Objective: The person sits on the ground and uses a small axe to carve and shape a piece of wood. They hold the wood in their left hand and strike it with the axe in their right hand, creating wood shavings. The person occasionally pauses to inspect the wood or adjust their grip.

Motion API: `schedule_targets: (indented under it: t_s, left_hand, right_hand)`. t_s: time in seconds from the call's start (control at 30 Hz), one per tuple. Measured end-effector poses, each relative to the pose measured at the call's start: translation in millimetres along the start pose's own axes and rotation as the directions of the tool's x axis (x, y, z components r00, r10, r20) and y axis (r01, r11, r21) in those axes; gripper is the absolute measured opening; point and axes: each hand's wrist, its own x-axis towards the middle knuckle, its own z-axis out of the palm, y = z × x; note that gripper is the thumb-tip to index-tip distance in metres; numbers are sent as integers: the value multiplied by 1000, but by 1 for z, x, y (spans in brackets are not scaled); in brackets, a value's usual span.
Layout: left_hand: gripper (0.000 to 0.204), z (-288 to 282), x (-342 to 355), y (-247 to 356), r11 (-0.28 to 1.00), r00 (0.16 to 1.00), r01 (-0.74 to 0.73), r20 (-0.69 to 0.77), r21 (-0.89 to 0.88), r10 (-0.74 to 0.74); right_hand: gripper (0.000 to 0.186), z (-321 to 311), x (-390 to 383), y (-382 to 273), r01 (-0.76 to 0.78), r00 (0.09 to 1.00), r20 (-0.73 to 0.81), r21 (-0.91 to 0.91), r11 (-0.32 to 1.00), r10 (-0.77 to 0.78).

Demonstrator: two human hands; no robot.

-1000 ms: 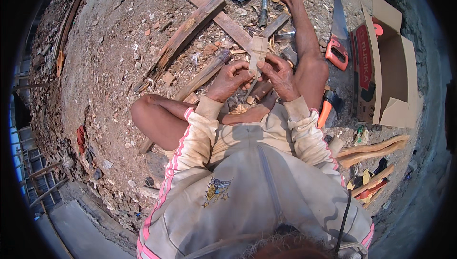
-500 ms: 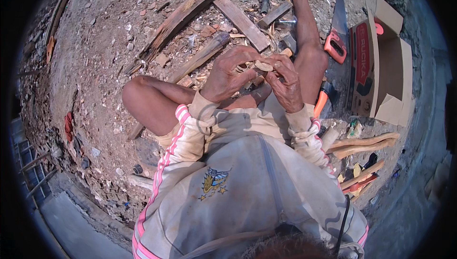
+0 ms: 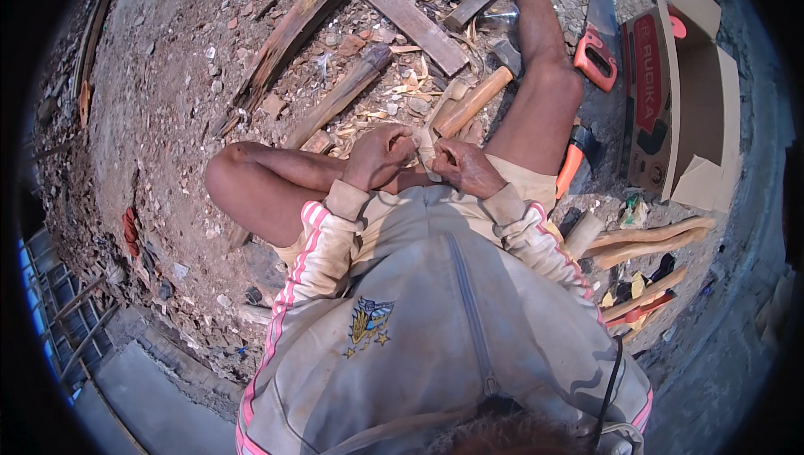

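Note:
Both hands are held close together over my lap. My left hand [image 3: 379, 158] is closed, its fingertips at the left edge of a thin pale strip [image 3: 425, 150]. On the strip's other edge is my right hand [image 3: 471, 169], its fingers curled in a pinch. What the strip is made of, I cannot make out. Just beyond the hands, a smooth wooden handle [image 3: 476, 103] slants up toward a dark metal tool head [image 3: 507, 56] beside my right leg. A pale piece of wood [image 3: 449, 102] lies to the left of that handle.
Crossed planks [image 3: 410, 26] and a rough wooden post [image 3: 342, 95] lie ahead on rubble with wood shavings. To the right are a handsaw [image 3: 596, 60], an orange-handled tool [image 3: 570, 169], an open cardboard box [image 3: 702, 112] and curved wooden pieces [image 3: 649, 239].
Both hands have come down and nearer to my body, and slightly apart. The crumpled-looking pale piece between them now shows as a flatter strip. The wooden handle beyond them has come into view.

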Motion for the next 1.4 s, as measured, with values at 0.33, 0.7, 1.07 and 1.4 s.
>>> schedule_targets:
  t_s: [0.33, 0.7, 1.07, 1.4]
  left_hand:
    - [34, 8, 63, -19, 941, 945, -34, -296, 338, 141]
    - [40, 36, 146, -24, 886, 958, 84, -281, 456, 54]
    - [50, 40, 150, -35, 921, 938, 47, -335, 386, 93]
    - [38, 44, 161, -26, 994, 911, 78, -401, -73, -101]
  right_hand:
    - [23, -3, 15, 3, 44, 999, 3, -219, 975, -44]
    - [24, -6, 2, 3, -45, 998, -44, 51, 998, 48]
    - [19, -114, -19, -33, 40, 866, -496, 199, 979, 65]
    - [26, -136, -12, -25, 129, 782, -601, 418, 899, 166]
